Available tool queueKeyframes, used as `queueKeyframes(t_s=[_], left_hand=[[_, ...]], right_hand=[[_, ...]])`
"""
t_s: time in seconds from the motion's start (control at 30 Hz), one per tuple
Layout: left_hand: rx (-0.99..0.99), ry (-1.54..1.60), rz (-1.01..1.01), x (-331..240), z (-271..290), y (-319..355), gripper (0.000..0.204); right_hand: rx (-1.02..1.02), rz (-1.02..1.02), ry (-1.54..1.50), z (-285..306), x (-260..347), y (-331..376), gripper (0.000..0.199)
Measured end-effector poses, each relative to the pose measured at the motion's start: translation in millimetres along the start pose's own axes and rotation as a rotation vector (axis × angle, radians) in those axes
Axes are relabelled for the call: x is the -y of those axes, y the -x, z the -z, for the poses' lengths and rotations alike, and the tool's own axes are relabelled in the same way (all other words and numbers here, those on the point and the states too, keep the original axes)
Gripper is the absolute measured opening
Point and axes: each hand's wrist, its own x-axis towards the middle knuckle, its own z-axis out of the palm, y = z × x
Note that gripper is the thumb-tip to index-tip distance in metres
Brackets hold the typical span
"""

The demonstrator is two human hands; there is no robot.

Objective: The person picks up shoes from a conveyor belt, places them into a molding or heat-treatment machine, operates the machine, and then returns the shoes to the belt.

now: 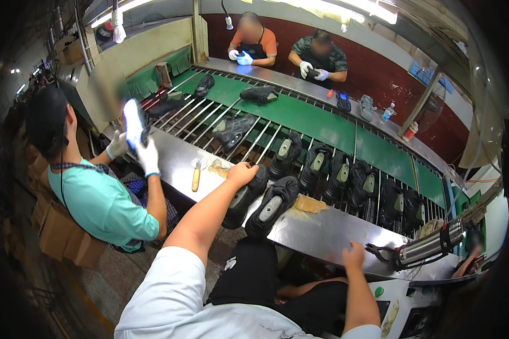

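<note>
Your left hand (242, 172) sat curled on the toe of a black rubber-soled shoe (244, 199) lying sole-up, half off the steel bench edge (322, 231); fingers pressed together over it, though I couldn't tell if they gripped; your right hand (353, 255) rested spread on the bench, holding nothing. Risk: a nudge could have tipped that shoe off, or knocked its neighbouring black shoe (272, 206) down too.

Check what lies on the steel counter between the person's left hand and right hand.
In the head view, two black shoes lie sole-up between the left hand and right hand, with a tan pad beside them; the steel counter nearer the right hand is bare.
</note>
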Motion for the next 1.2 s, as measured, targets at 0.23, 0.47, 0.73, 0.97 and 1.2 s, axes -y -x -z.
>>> queueKeyframes(t_s=[0.23, 0.47, 0.73, 0.97, 1.2], left_hand=[[-0.055, 0.833, 0.245, 88, 25, -91, 0.058], [-0.264, 0.992, 0.367, 135, 9, -214, 0.063], [-0.582, 0.644, 0.25, 84, -41, -289, 0.079], [-0.218, 1.037, 0.039, 54, -43, -295, 0.048], [-0.118, 1.47, 0.295, 91, 17, -250, 0.042]], right_hand=[[0.028, -0.037, 0.032, -104, 180, -13, 0.052], [0.083, -0.122, 0.118, -94, 198, -19, 0.052], [0.072, -0.088, 0.185, -96, 194, -23, 0.053], [0.029, -0.037, 0.176, -96, 190, -23, 0.053], [0.033, -0.033, 0.113, -97, 197, -25, 0.051]])
